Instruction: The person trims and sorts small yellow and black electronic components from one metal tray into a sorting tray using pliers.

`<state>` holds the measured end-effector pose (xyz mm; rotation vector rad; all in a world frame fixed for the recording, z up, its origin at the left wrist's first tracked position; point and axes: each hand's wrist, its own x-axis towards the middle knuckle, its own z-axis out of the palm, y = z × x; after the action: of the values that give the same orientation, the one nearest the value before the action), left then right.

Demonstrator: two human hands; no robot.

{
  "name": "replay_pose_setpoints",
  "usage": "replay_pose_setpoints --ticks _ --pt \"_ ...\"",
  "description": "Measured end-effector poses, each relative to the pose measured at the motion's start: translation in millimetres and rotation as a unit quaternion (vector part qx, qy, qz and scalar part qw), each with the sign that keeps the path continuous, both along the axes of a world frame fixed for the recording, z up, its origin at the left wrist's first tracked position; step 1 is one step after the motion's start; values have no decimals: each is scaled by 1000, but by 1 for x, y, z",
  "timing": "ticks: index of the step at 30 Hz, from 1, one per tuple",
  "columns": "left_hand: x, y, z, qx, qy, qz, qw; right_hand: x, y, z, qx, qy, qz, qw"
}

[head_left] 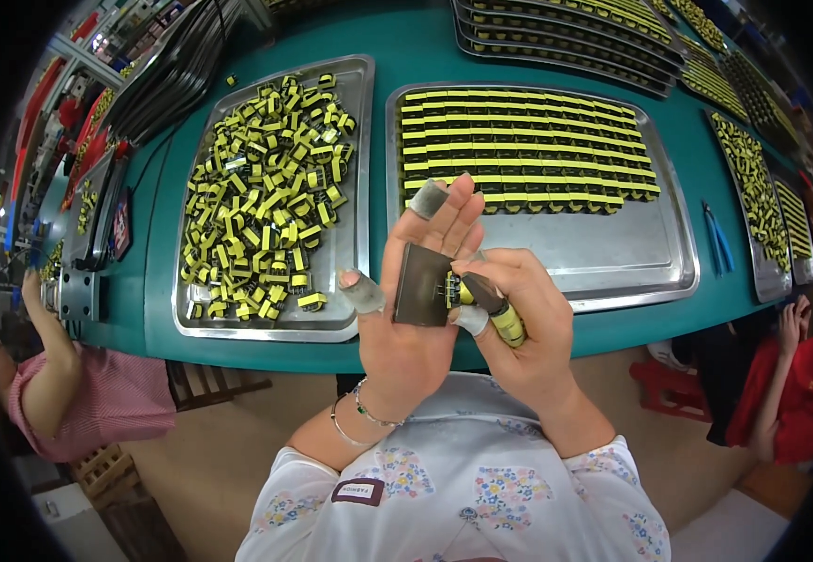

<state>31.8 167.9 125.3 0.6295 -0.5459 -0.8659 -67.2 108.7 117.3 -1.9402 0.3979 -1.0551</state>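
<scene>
My left hand (416,328) is palm up with its fingers stretched out, bearing a dark flat rectangular plate (419,281). Grey finger covers wrap its thumb and index finger. My right hand (533,318) is closed just beside the plate, holding a small yellow-and-black transformer (454,289) whose metal pins point at the plate's right edge. Also in that hand is a dark, flat-ended tool (483,291) with a yellow-wrapped grip; its tip lies close to the transformer. The fingers partly hide both pieces.
A metal tray (343,323) at left holds a loose heap of transformers. Another tray (612,272) carries them in neat rows. Blue-handled pliers (717,242) lie to the right. Stacked trays (566,51) stand behind. People sit on both sides.
</scene>
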Motion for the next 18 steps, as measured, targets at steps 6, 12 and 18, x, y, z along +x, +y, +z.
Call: replay_pose_setpoints --ticks 6,12,18 --pt "6 3 -10 25 -138 -33 990 -3 0 5 -66 49 -7 997" --pt "-1 3 -3 74 -131 -22 988 -2 -7 1 -22 8 0 1000" --pt "1 6 -10 59 -157 -46 985 -2 -12 -2 9 15 36 999"
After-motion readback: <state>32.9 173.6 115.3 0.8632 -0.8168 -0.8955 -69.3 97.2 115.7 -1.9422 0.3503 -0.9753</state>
